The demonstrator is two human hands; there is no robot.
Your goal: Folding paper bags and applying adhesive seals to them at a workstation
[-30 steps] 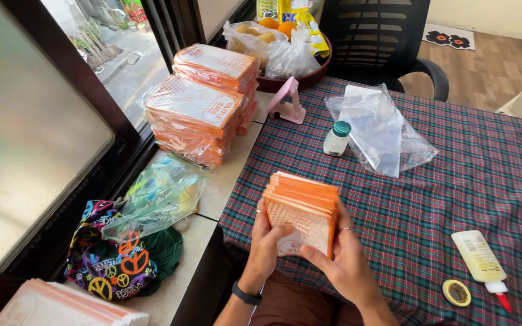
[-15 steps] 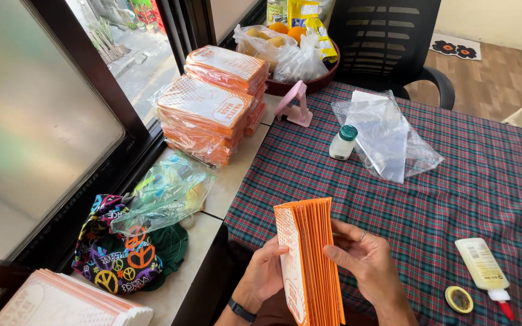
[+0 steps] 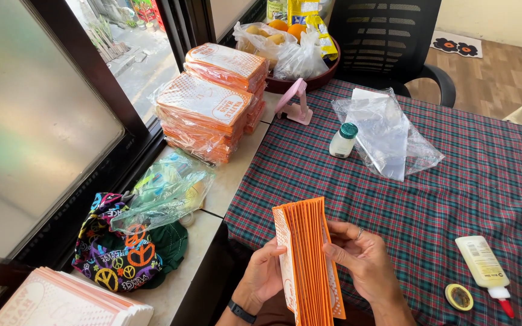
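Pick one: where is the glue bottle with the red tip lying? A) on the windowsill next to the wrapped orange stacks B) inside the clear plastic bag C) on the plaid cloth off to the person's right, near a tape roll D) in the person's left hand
C: the glue bottle lies flat on the plaid tablecloth, just beside the small tape roll, clear of both hands.

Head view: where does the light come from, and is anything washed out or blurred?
Head view: daylight enters through the window at upper left, the frosted pane glaring pale; the orange paper stack between left hand and right hand stays sharp, no motion blur.
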